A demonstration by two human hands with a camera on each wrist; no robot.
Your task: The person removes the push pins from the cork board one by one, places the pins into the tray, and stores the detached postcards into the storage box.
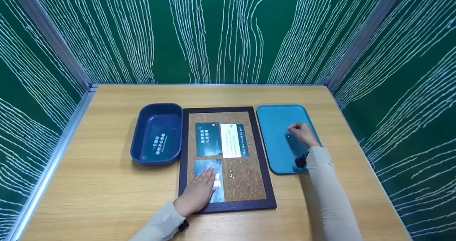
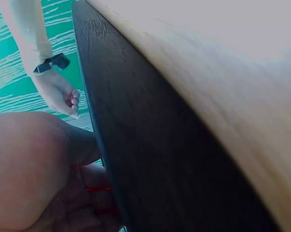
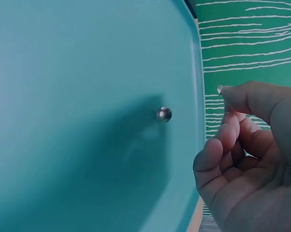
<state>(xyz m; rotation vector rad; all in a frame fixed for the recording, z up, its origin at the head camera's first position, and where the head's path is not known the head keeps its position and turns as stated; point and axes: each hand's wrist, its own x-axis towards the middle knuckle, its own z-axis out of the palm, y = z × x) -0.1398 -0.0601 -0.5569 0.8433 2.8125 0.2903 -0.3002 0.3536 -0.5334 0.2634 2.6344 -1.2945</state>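
On the cork board point(image 1: 245, 184) lie three postcards. My left hand point(image 1: 197, 193) rests with its fingers straight on the lower-left card point(image 1: 218, 194), pressing it against the cork. Above the turquoise tray point(image 1: 278, 116), my right hand point(image 1: 302, 132) pinches a small shiny thumbtack point(image 3: 220, 89) between thumb and index finger; most of it is hidden. Another silvery thumbtack point(image 3: 163, 114) sits on the tray. A dark green card point(image 1: 208, 139) and a white-and-green card point(image 1: 234, 140) lie side by side on the upper board.
Left of the board stands a blue bin point(image 1: 137, 141) with a dark green card point(image 1: 160, 143) inside. Several tiny shiny bits point(image 1: 231, 175) lie on the cork beside the lower card. Green panels point(image 1: 235, 34) with white lines enclose the wooden table point(image 1: 89, 184) on three sides.
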